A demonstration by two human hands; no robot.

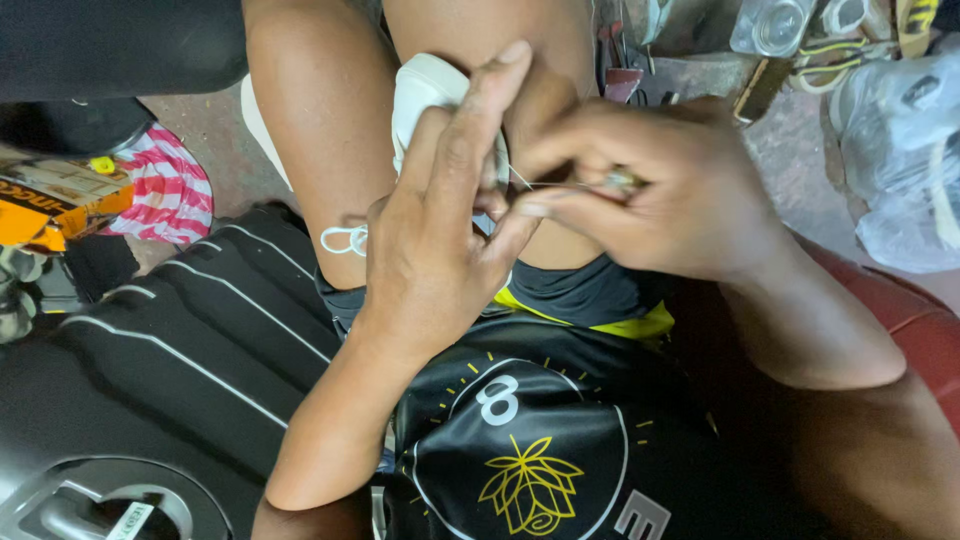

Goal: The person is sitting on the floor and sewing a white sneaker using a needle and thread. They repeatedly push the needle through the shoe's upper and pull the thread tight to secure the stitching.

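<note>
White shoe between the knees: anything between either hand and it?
Nothing visible. The left hand lies directly on the white shoe, fingers over its upper. The right hand pinches a small metal tool with a thin thread running to the shoe beside the left fingers.

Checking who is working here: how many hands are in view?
2, both the person's own. The left hand grips a white shoe held between the knees; the right hand pinches a thin thread beside it. No other hands show.
</note>
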